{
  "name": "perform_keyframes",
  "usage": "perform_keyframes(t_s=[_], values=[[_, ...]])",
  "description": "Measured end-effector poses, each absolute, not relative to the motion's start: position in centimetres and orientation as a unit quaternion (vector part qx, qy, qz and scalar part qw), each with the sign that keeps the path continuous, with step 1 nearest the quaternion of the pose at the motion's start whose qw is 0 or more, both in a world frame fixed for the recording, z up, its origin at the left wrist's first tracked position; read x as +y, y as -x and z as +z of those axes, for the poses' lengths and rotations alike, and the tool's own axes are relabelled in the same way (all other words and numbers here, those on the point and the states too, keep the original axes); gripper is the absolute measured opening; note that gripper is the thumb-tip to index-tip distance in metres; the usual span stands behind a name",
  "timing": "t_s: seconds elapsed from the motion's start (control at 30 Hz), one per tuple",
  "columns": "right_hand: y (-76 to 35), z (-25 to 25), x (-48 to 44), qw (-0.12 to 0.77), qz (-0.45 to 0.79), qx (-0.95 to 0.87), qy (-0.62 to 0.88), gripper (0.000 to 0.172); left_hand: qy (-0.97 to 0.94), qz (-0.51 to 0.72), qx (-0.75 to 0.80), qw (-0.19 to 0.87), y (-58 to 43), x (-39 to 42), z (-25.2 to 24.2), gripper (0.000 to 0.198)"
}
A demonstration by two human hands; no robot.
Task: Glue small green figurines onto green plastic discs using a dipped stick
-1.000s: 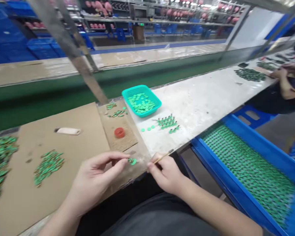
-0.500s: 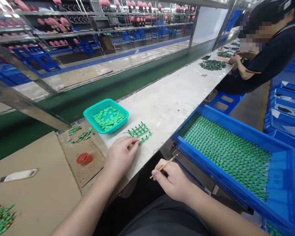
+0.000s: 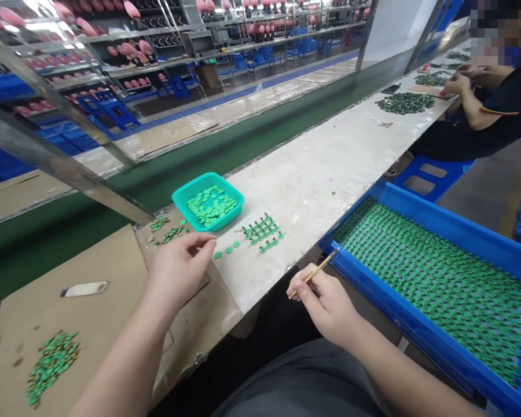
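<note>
My left hand [image 3: 180,272] hovers over the bench's near left part, thumb and fingertips pinched together; whatever they hold, if anything, is too small to make out. Just right of its fingertips lie several flat green discs [image 3: 229,250] in a line. Beyond them stand rows of green discs with small dark upright pieces [image 3: 260,229], and a short front row [image 3: 271,242]. A turquoise basket [image 3: 186,211] of loose green discs sits behind. My right hand [image 3: 325,298] is closed around a thin wooden brush [image 3: 316,271], its tip pointing up and right near the blue tray's edge.
A large blue tray [image 3: 373,282] full of green pieces stands at the right. Cardboard [image 3: 113,330] on the left bears a pile of small green-and-gold parts [image 3: 52,365] and a whitish strip [image 3: 84,289]. A co-worker [image 3: 473,110] sits farther along the bench, by dark green piles [image 3: 406,103].
My left hand has moved left from the front row to the loose discs, uncovering both and now covering the red cap. My right hand still holds the brush. The view has turned left.
</note>
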State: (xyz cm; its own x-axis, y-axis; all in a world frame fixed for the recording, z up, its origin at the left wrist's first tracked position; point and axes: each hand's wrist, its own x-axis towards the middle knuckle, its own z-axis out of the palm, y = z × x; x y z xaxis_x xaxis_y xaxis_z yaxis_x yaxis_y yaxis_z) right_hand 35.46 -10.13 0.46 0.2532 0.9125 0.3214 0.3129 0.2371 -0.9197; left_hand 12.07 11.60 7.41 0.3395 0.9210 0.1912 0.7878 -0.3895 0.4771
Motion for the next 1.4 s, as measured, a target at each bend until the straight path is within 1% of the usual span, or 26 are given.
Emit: perform_keyframes(t_s=[0.1, 0.2, 0.3, 0.43, 0.47, 0.53, 0.57, 0.6, 0.63, 0.7, 0.73, 0.8, 0.87, 0.93, 1.0, 1.03, 1.07, 1.13, 1.17, 1.2, 1.27, 1.3, 1.37, 1.4], values=[[-35.2, 1.4, -10.0, 0.554, 0.276, -0.556, 0.555, 0.025, -0.83, 0.139, 0.521, 0.144, -13.0, 11.8, 6.4, 0.02], [-34.8, 2.2, -10.2, 0.535, 0.276, -0.574, 0.556, 0.025, -0.842, 0.089, 0.515, 0.133, -14.8, 11.8, 5.2, 0.025], [-34.3, 2.8, -10.6, 0.524, 0.256, -0.588, 0.561, 0.025, -0.847, 0.074, 0.508, 0.135, -16.1, 12.1, 4.8, 0.032], [-33.5, 3.3, -11.2, 0.522, 0.223, -0.61, 0.554, 0.022, -0.859, 0.076, 0.474, 0.179, -15.7, 11.8, 5.8, 0.033], [-33.2, 3.4, -11.3, 0.523, 0.229, -0.611, 0.548, 0.029, -0.86, 0.077, 0.465, 0.195, -14.9, 11.4, 6.2, 0.032], [-32.8, 3.7, -11.8, 0.526, 0.256, -0.608, 0.536, 0.055, -0.859, 0.079, 0.451, 0.23, -12.4, 10.1, 7.0, 0.027], [-32.7, 3.9, -12.0, 0.528, 0.271, -0.608, 0.528, 0.063, -0.857, 0.081, 0.447, 0.244, -10.7, 9.4, 7.4, 0.025], [-32.6, 4.2, -12.3, 0.526, 0.287, -0.609, 0.52, 0.064, -0.857, 0.081, 0.44, 0.258, -8.8, 8.6, 7.8, 0.026], [-32.5, 4.5, -12.5, 0.522, 0.302, -0.612, 0.512, 0.058, -0.857, 0.079, 0.432, 0.269, -7.0, 7.8, 7.9, 0.028], [-32.2, 5.4, -12.6, 0.514, 0.338, -0.612, 0.496, 0.033, -0.858, 0.084, 0.423, 0.277, -3.5, 6.4, 7.7, 0.03], [-32.1, 5.9, -12.4, 0.514, 0.365, -0.606, 0.485, 0.027, -0.86, 0.091, 0.42, 0.275, -2.1, 5.9, 7.3, 0.032], [-31.6, 6.8, -11.8, 0.523, 0.438, -0.579, 0.447, 0.031, -0.864, 0.118, 0.416, 0.259, -0.2, 5.0, 5.8, 0.033], [-30.9, 7.3, -10.8, 0.534, 0.504, -0.548, 0.402, 0.028, -0.865, 0.161, 0.416, 0.231, 0.7, 4.2, 4.1, 0.035], [-29.9, 7.5, -9.6, 0.56, 0.51, -0.528, 0.385, 0.018, -0.861, 0.21, 0.419, 0.197, 1.1, 3.1, 2.6, 0.034], [-28.9, 7.3, -8.5, 0.59, 0.465, -0.516, 0.412, 0.01, -0.856, 0.256, 0.417, 0.167, 1.4, 1.8, 1.7, 0.029], [-28.5, 7.2, -7.9, 0.604, 0.439, -0.509, 0.429, 0.012, -0.859, 0.273, 0.408, 0.144, 1.5, 1.0, 1.4, 0.025], [-28.0, 7.0, -7.3, 0.615, 0.418, -0.503, 0.441, 0.018, -0.868, 0.284, 0.392, 0.112, 1.7, 0.3, 1.3, 0.022], [-27.3, 6.8, -6.0, 0.623, 0.402, -0.497, 0.452, 0.031, -0.89, 0.287, 0.354, 0.031, 1.9, -0.9, 1.2, 0.023], [-27.0, 6.6, -5.2, 0.621, 0.402, -0.497, 0.454, 0.035, -0.898, 0.282, 0.339, -0.002, 2.0, -1.3, 1.2, 0.025], [-26.7, 6.5, -4.4, 0.613, 0.402, -0.5, 0.46, 0.035, -0.902, 0.277, 0.332, -0.02, 2.0, -1.5, 1.1, 0.026], [-26.0, 6.3, -2.5, 0.593, 0.388, -0.515, 0.483, 0.028, -0.902, 0.275, 0.332, -0.009, 2.1, -1.7, 1.0, 0.026], [-25.6, 6.1, -1.5, 0.592, 0.375, -0.518, 0.49, 0.028, -0.902, 0.275, 0.334, 0.003, 2.1, -1.8, 0.8, 0.027], [-24.8, 5.7, 0.4, 0.615, 0.36, -0.512, 0.48, 0.038, -0.899, 0.278, 0.338, 0.016, 2.2, -1.8, 0.4, 0.031], [-24.4, 5.6, 1.4, 0.631, 0.362, -0.505, 0.464, 0.04, -0.896, 0.28, 0.344, 0.016, 2.2, -1.9, 0.1, 0.033]])
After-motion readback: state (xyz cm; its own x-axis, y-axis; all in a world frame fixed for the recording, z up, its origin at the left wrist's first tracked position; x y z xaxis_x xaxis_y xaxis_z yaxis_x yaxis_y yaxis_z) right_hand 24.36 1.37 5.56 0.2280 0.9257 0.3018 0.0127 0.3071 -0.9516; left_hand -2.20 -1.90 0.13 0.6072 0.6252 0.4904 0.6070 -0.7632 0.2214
